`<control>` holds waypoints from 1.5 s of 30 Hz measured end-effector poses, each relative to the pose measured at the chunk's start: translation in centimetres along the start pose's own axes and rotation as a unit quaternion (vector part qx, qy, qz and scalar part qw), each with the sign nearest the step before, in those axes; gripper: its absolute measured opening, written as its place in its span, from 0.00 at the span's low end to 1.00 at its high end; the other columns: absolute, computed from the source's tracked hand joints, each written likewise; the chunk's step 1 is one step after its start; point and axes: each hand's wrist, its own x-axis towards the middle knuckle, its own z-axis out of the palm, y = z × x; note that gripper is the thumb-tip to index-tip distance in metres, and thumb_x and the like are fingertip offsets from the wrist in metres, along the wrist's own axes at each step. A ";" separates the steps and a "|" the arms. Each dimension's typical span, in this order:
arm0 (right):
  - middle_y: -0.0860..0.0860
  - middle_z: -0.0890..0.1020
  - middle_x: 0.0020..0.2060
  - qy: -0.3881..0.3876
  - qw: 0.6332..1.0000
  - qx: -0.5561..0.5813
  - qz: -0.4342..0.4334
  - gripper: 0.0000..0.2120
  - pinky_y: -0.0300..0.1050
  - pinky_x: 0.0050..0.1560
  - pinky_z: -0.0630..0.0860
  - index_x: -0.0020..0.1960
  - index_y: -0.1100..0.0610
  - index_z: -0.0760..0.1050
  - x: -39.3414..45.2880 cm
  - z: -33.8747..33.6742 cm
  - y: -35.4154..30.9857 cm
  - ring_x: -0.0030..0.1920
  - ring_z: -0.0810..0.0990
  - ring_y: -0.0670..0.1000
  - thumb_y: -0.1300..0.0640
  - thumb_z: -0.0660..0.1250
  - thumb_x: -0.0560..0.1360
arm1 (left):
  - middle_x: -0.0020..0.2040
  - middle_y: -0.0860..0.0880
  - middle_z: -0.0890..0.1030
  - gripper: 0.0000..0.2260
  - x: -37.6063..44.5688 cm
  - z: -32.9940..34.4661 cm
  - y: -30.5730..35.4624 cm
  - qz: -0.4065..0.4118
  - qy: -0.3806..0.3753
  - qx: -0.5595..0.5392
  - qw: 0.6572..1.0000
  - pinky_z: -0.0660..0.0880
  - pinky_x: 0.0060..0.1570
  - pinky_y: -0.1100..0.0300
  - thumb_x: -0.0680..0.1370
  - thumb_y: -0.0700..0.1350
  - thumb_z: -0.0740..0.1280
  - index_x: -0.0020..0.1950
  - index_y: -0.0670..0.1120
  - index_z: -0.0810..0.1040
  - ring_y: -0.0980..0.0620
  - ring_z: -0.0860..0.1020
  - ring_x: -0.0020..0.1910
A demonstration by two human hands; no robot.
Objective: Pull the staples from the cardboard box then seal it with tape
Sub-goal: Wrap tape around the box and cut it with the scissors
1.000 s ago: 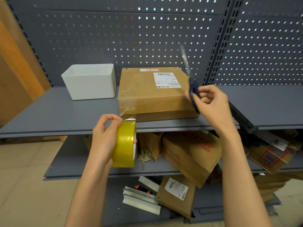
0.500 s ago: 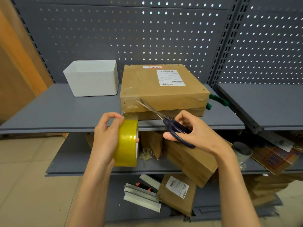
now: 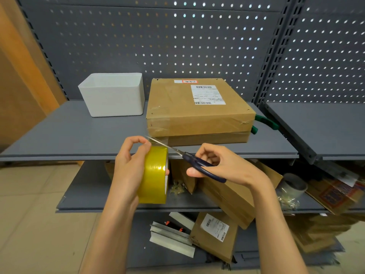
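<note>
A flat cardboard box (image 3: 199,111) with a shipping label lies on the upper grey shelf (image 3: 79,135), clear tape stuck over its front left corner. My left hand (image 3: 130,165) grips a yellowish roll of tape (image 3: 154,175) just below the shelf's front edge. A clear strip runs from the roll up to the box front. My right hand (image 3: 223,165) holds dark-handled scissors (image 3: 189,157). Their blades point left and lie across the strip right above the roll.
A white open bin (image 3: 114,95) stands left of the box. Green-handled pliers (image 3: 264,121) stick out behind the box's right side. Lower shelves hold several cardboard boxes (image 3: 227,192), tape scraps and metal strips (image 3: 169,234). A perforated back panel closes the rear.
My right hand swung the scissors down from beside the box's right edge to the tape strip above the roll. The left hand kept the roll nearly still.
</note>
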 end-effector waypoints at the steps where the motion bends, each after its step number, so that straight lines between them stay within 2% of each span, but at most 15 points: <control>1: 0.49 0.80 0.38 -0.001 1.000 0.004 -0.002 0.21 0.42 0.44 0.73 0.47 0.54 0.75 0.1 0.1 -0.2 0.38 0.76 0.45 0.41 0.75 0.64 | 0.38 0.47 0.79 0.03 0.0 0.0 0.0 -0.001 0.000 0.001 1.000 0.76 0.21 0.59 0.78 0.48 0.65 0.45 0.55 0.74 0.49 0.81 0.25; 5: 0.48 0.79 0.36 -0.004 1.000 0.013 -0.003 0.26 0.40 0.42 0.72 0.47 0.55 0.76 0.5 0.2 -0.7 0.36 0.75 0.43 0.37 0.72 0.59 | 0.41 0.47 0.79 0.02 0.0 -0.1 0.1 -0.004 0.003 0.012 1.000 0.76 0.22 0.59 0.78 0.49 0.65 0.46 0.56 0.75 0.51 0.81 0.25; 13: 0.48 0.79 0.30 0.008 0.998 0.061 0.005 0.26 0.39 0.39 0.72 0.44 0.58 0.78 0.4 0.3 -0.7 0.32 0.76 0.42 0.38 0.74 0.58 | 0.32 0.52 0.80 0.02 0.1 -0.2 0.0 -0.003 0.002 -0.002 1.000 0.76 0.21 0.59 0.77 0.48 0.65 0.45 0.54 0.76 0.53 0.80 0.23; 15: 0.49 0.79 0.29 0.015 0.997 0.072 0.000 0.26 0.37 0.37 0.72 0.43 0.60 0.78 0.3 0.3 -0.8 0.31 0.76 0.42 0.39 0.74 0.58 | 0.31 0.53 0.80 0.03 0.2 -0.2 -0.1 0.002 -0.001 0.009 1.000 0.78 0.24 0.57 0.77 0.48 0.65 0.45 0.55 0.76 0.53 0.80 0.24; 18: 0.52 0.79 0.29 0.021 0.996 0.086 -0.003 0.23 0.34 0.34 0.72 0.43 0.62 0.79 0.2 0.4 -1.0 0.29 0.76 0.43 0.43 0.75 0.59 | 0.28 0.57 0.80 0.03 0.3 -0.3 -0.2 0.006 -0.008 0.005 1.000 0.76 0.21 0.59 0.78 0.48 0.65 0.45 0.55 0.75 0.53 0.80 0.24; 23: 0.52 0.78 0.27 0.025 0.995 0.093 -0.002 0.22 0.34 0.31 0.71 0.42 0.63 0.78 0.0 0.4 -1.3 0.26 0.75 0.44 0.45 0.75 0.60 | 0.30 0.54 0.81 0.03 0.3 -0.4 -0.3 0.004 -0.002 0.005 1.000 0.77 0.23 0.58 0.77 0.48 0.66 0.44 0.55 0.76 0.50 0.81 0.25; 27: 0.52 0.78 0.26 0.019 0.995 0.101 0.002 0.21 0.35 0.30 0.72 0.41 0.65 0.78 -0.1 0.4 -1.4 0.25 0.75 0.45 0.48 0.75 0.61 | 0.38 0.49 0.80 0.02 0.4 -0.4 -0.3 0.003 0.005 0.014 1.000 0.79 0.28 0.56 0.77 0.49 0.66 0.45 0.56 0.76 0.48 0.81 0.30; 31: 0.56 0.77 0.27 0.020 0.994 0.106 0.000 0.21 0.34 0.29 0.71 0.42 0.66 0.77 -0.3 0.4 -1.6 0.24 0.74 0.46 0.49 0.75 0.62 | 0.28 0.58 0.80 0.01 0.2 -0.3 -0.3 0.001 -0.011 0.008 1.000 0.74 0.21 0.61 0.78 0.47 0.65 0.47 0.54 0.75 0.54 0.80 0.24; 36: 0.55 0.77 0.27 0.014 0.993 0.114 0.002 0.20 0.32 0.28 0.70 0.42 0.66 0.78 -0.4 0.4 -1.6 0.24 0.74 0.45 0.49 0.74 0.62 | 0.27 0.59 0.80 0.01 0.1 -0.3 -0.3 0.003 -0.007 0.008 1.000 0.73 0.20 0.62 0.78 0.47 0.65 0.47 0.53 0.74 0.54 0.80 0.23; 41: 0.55 0.77 0.27 0.005 0.991 0.130 0.004 0.15 0.29 0.28 0.70 0.43 0.69 0.77 -0.5 0.5 -1.3 0.24 0.75 0.42 0.57 0.74 0.67 | 0.27 0.58 0.80 0.03 0.0 -0.3 -0.4 0.008 -0.001 0.014 1.000 0.74 0.20 0.62 0.77 0.51 0.65 0.46 0.53 0.74 0.53 0.80 0.23; 43: 0.57 0.75 0.27 0.002 0.991 0.135 0.007 0.13 0.28 0.29 0.70 0.44 0.71 0.76 -0.6 0.6 -1.2 0.24 0.76 0.40 0.61 0.73 0.69 | 0.28 0.54 0.80 0.03 0.1 -0.3 -0.5 0.004 0.005 0.011 1.000 0.76 0.21 0.60 0.77 0.50 0.65 0.44 0.54 0.75 0.51 0.80 0.24; 45: 0.58 0.74 0.27 0.002 0.990 0.142 0.009 0.13 0.28 0.29 0.70 0.44 0.71 0.76 -0.6 0.8 -1.2 0.25 0.76 0.40 0.61 0.73 0.69 | 0.30 0.52 0.80 0.04 0.2 -0.4 -0.7 0.002 0.013 0.007 1.000 0.78 0.24 0.58 0.77 0.49 0.66 0.43 0.54 0.75 0.49 0.80 0.25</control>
